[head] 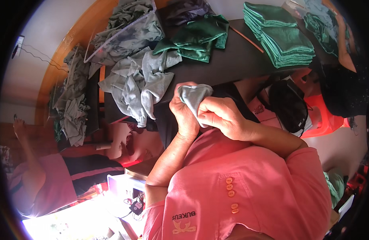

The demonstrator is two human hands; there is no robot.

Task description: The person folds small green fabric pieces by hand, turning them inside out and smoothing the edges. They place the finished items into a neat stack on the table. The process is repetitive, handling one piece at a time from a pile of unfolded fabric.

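A small piece of grey cloth (194,95) is held up in front of my chest, over the near edge of the dark table. My left hand (184,115) grips it from the left, its fingers partly hidden behind the fabric. The thumb and fingers of my right hand (222,117) pinch the cloth's right side, and a lower corner hangs below them. Beyond my left hand, a loose heap of pale grey cloth pieces (136,84) drapes over the table edge. Farther back lie several satiny green cloth pieces (199,36), loosely piled.
A clear plastic bin (120,37) full of grey cloth stands back left. Neat stacks of green cloth (285,45) and a thin stick (246,39) lie on the dark table (229,64). A black bag (288,105) sits right. Other people are at both sides.
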